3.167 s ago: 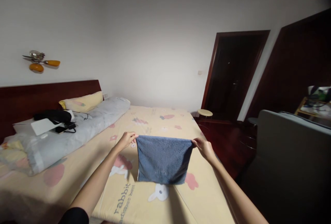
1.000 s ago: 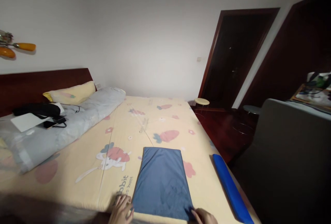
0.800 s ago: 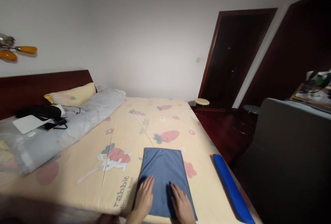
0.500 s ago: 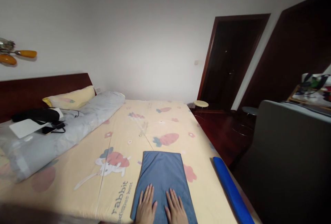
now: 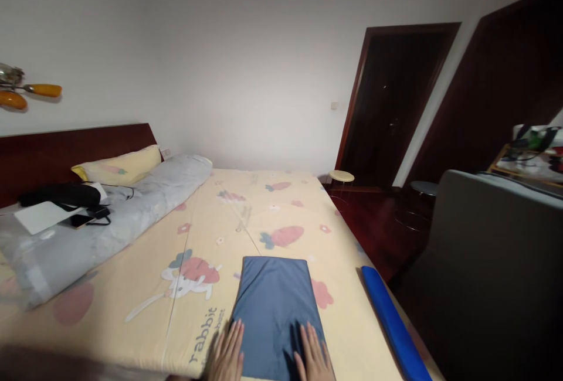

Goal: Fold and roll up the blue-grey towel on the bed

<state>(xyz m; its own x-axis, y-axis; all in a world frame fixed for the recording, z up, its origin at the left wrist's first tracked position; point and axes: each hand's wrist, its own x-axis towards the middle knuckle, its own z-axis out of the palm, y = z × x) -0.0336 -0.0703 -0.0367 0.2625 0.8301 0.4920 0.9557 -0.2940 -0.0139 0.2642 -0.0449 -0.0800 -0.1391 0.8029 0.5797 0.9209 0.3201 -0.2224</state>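
A folded blue towel (image 5: 275, 305) lies flat near the front edge of the bed (image 5: 246, 211), which has a yellow sheet printed with rabbits and carrots. My left hand (image 5: 229, 354) rests flat at the towel's near left edge, fingers spread. At the near right edge my right hand (image 5: 314, 357) lies flat on the towel, also spread. Neither hand holds anything. The wrists are cut off by the bottom of the picture.
A rolled blue item (image 5: 391, 325) lies along the bed's right edge. A grey duvet (image 5: 105, 225), a yellow pillow (image 5: 118, 164), a black bag and a white sheet sit at the left. A grey chair back (image 5: 497, 264) stands right, with a dark doorway (image 5: 387, 105) and stools behind.
The towel, held up by two corners earlier, now lies folded on the bed. My hands, together in its middle half a second ago, have slid apart to its left and right edges.
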